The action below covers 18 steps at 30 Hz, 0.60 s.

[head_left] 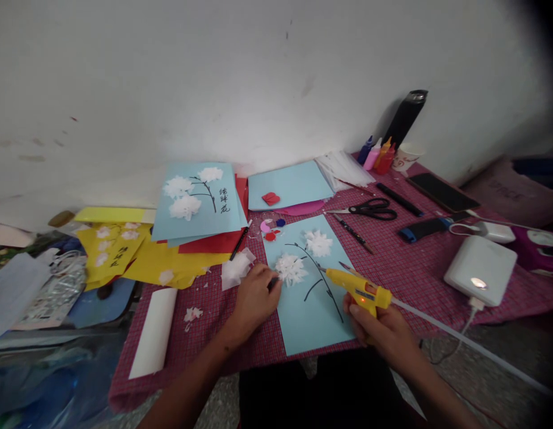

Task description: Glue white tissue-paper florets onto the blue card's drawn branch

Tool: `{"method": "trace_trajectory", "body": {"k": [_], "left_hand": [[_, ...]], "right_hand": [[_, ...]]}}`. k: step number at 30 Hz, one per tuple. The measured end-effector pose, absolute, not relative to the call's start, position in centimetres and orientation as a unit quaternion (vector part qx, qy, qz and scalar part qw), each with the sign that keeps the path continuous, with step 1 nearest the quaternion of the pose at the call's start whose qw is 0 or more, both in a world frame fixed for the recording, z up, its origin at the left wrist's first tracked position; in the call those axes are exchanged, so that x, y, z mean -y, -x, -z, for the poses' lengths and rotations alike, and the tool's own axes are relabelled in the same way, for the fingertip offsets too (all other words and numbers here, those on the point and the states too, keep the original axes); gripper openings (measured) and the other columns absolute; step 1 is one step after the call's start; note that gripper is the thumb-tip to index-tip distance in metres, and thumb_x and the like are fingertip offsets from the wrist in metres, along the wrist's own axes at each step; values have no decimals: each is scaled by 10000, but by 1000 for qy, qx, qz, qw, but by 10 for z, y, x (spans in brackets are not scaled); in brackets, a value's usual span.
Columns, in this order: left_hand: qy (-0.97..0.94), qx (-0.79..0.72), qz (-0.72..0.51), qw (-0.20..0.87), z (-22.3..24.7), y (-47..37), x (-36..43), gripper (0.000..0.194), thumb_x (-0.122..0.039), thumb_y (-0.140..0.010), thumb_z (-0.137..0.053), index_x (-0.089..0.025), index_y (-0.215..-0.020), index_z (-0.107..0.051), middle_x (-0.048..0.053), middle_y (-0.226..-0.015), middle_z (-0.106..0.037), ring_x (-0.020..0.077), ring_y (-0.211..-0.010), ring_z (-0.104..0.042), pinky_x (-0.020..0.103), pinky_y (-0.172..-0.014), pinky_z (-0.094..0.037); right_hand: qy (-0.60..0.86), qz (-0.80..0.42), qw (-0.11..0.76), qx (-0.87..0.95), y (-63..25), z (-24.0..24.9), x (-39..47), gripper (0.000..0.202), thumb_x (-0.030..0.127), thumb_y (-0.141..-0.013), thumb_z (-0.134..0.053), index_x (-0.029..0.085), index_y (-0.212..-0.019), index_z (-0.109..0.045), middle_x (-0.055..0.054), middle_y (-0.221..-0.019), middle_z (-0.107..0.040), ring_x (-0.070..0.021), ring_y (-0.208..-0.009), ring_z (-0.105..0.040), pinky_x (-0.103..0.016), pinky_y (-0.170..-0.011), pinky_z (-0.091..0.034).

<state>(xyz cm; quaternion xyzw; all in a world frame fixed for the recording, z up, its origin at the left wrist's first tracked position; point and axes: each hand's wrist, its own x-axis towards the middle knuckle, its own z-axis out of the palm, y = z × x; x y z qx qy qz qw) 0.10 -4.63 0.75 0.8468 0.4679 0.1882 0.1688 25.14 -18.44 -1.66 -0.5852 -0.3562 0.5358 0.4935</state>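
1. Far left of my left grip, I see a crumpled silvery packet (57,292) and a blue tray-like piece (100,307) beside the table; what the packet holds I can't make out. A pale wall (258,77) rises beyond both grips, and speckled floor (223,402) shows below.
2. Nearer that grip, the red checked cloth (200,304) covers the table, with a white roll (155,333) on it. Yellow sheets (169,268) and a blue flower card (196,205) lie beyond.
3. My left hand (257,295) is curled, its fingers beside the left white flower (291,269). Something dark shows at the fingertips; whether I'm pinching it, I can't tell.
4. Just beyond this hand, pink, red and dark blue patches (272,229) sit close together; I can't make out what bears them.
5. Between my grips lies the blue sheet (298,328), with black drawn stems, that flower and a second white flower (319,243).
6. My right hand (388,325) is closed around the yellow glue gun (359,289), nozzle over the stems. A pale rod (464,339) runs from its back, down to the right.
7. Beyond the right grip are black scissors (372,208), then small bottles (377,156) coloured blue, pink, orange and red. A dark flask (405,119) leans on the wall by a paper cup (405,158), contents hidden.
8. Right of this grip sits a white box (482,271), cable attached.
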Motion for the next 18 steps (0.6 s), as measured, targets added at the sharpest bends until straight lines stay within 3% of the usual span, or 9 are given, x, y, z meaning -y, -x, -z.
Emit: {"method": "trace_trajectory", "body": {"k": [11, 18], "left_hand": [[-850, -473, -165, 166, -11, 6, 48, 73, -236, -918, -632, -198, -876, -678, 58, -942, -655, 222, -923, -624, 358, -851, -508], [-853, -442, -214, 177, -14, 27, 59, 184, -119, -909, -508, -201, -959, -665, 51, -954, -680, 211, -911, -640, 359, -846, -510]], "right_hand": [[596, -531, 490, 350, -250, 16, 183, 380, 558, -916, -639, 182, -961, -675, 37, -551, -507, -124, -474, -426, -274, -467, -356], [573, -541, 516, 335, -264, -5, 189, 377, 556, -899, -667, 186, -973, -661, 47, -485, -483, -114, -416, -405, -252, -418, -309]]}}
